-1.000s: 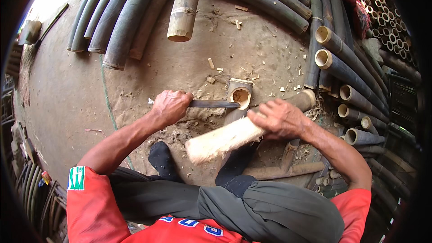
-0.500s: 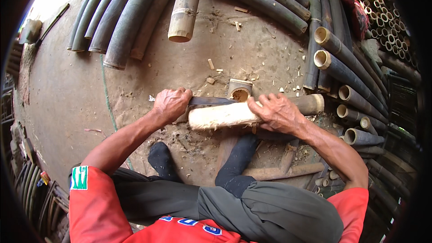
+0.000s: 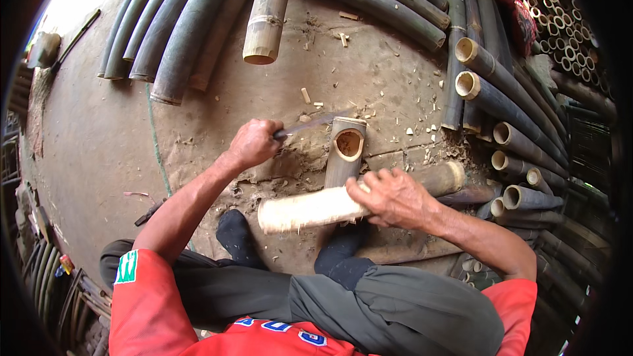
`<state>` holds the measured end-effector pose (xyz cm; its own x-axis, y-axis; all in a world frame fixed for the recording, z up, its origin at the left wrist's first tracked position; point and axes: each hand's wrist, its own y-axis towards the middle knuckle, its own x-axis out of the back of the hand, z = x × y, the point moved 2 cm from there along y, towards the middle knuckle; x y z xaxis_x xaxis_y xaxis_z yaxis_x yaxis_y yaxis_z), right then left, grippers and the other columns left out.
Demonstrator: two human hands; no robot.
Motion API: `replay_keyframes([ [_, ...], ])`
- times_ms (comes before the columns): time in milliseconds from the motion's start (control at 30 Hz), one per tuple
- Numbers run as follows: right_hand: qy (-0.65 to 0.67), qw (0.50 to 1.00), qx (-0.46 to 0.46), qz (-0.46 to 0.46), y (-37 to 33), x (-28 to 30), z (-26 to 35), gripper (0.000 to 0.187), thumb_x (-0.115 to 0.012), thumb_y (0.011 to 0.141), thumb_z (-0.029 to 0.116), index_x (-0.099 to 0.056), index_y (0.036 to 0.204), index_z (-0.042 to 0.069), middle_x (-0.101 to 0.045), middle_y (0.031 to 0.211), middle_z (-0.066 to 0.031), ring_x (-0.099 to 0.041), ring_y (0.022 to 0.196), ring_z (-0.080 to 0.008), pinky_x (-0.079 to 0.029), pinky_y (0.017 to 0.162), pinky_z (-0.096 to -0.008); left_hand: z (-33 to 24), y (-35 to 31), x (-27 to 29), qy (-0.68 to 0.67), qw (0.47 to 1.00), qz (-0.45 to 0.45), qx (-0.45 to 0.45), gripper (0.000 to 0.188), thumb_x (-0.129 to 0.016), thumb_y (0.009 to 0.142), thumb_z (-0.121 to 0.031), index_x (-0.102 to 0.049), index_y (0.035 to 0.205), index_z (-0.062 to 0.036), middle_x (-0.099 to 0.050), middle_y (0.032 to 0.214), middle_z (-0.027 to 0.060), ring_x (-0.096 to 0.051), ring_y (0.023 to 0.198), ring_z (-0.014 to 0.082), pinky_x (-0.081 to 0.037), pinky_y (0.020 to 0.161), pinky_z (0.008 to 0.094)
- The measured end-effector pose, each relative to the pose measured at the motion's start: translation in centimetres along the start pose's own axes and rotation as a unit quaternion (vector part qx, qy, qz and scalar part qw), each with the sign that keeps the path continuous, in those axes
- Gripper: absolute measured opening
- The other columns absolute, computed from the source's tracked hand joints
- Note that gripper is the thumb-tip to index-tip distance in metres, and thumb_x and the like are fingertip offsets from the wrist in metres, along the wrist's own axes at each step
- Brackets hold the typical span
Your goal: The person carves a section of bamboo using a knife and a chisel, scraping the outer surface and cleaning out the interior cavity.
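My left hand (image 3: 254,144) grips the handle of a long knife (image 3: 310,125), whose blade points right toward a short upright bamboo stump (image 3: 347,148) with a hollow top. My right hand (image 3: 394,196) holds a pale, stripped bamboo section (image 3: 310,207) that lies across the ground in front of my feet, its cut end pointing left. The blade is raised, apart from the pale section. My dark-socked feet (image 3: 234,237) rest just below the section.
Long dark bamboo poles (image 3: 178,33) lie at the top. A stack of cut poles with open ends (image 3: 491,86) fills the right side. A lighter pole (image 3: 267,20) points down from the top. Wood chips (image 3: 343,39) litter the dirt floor.
My left hand has lifted the knife up and away from the pale section. The right hand has shifted the section, its left end now lower than half a second ago.
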<state>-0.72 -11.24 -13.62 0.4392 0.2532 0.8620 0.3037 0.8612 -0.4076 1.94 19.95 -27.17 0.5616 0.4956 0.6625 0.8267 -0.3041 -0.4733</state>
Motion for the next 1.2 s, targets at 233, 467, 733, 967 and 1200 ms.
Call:
replay_keyframes([
  [233, 0.029, 1.0, 0.003, -0.007, -2.1, -1.0, 0.4, 0.084, -0.092, 0.074, 0.033, -0.051, 0.141, 0.007, -0.067, 0.105, -0.0113, -0.073, 0.094, -0.0296, -0.061, 0.081, -0.0451, -4.0, -1.3, -3.0, 0.169, 0.98, 0.008, -0.107, 0.017, -0.069, 0.094, -0.019, -0.07, 0.095, -0.002, -0.074, 0.083, 0.0188, -0.075, 0.075, 0.0372, -0.06, 0.067, 0.0516],
  [467, -0.008, 0.998, 0.026, -0.056, -4.2, -2.2, -5.7, 0.086, -0.091, 0.076, 0.035, -0.051, 0.147, 0.006, -0.066, 0.105, -0.0117, -0.069, 0.093, -0.027, -0.06, 0.082, -0.0432, -6.1, -0.4, -2.8, 0.201, 0.976, 0.063, -0.049, 0.015, -0.06, 0.096, -0.013, -0.069, 0.099, -0.0014, -0.076, 0.094, 0.021, -0.077, 0.083, 0.0398, -0.061, 0.071, 0.0528],
  [733, -0.039, 0.996, 0.06, -0.062, -4.4, -1.8, -7.7, 0.069, -0.085, 0.084, 0.032, -0.055, 0.141, 0.008, -0.067, 0.105, -0.0107, -0.069, 0.096, -0.0269, -0.057, 0.08, -0.0427, -4.8, -0.1, -4.2, 0.215, 0.975, 0.053, -0.021, 0.014, -0.057, 0.099, -0.013, -0.065, 0.104, -0.003, -0.073, 0.103, 0.0194, -0.076, 0.088, 0.0396, -0.061, 0.074, 0.0513],
  [967, -0.069, 0.995, 0.005, -0.077, -4.2, -1.9, -8.7, 0.055, -0.078, 0.088, 0.025, -0.058, 0.137, 0.008, -0.065, 0.095, -0.0098, -0.068, 0.087, -0.0261, -0.055, 0.075, -0.0408, -4.2, 0.5, -4.8, 0.225, 0.973, 0.041, -0.029, 0.013, -0.056, 0.101, -0.014, -0.062, 0.105, -0.0034, -0.072, 0.104, 0.0193, -0.076, 0.089, 0.0391, -0.061, 0.074, 0.0517],
  [1200, -0.082, 0.992, -0.063, -0.074, -3.8, -1.7, -9.8, 0.064, -0.083, 0.082, 0.027, -0.057, 0.137, 0.006, -0.067, 0.1, -0.011, -0.068, 0.085, -0.0271, -0.057, 0.074, -0.0439, -3.9, 0.6, -4.8, 0.207, 0.977, 0.009, -0.041, 0.015, -0.056, 0.101, -0.016, -0.062, 0.107, -0.0039, -0.072, 0.106, 0.0193, -0.076, 0.092, 0.0394, -0.062, 0.078, 0.0513],
])
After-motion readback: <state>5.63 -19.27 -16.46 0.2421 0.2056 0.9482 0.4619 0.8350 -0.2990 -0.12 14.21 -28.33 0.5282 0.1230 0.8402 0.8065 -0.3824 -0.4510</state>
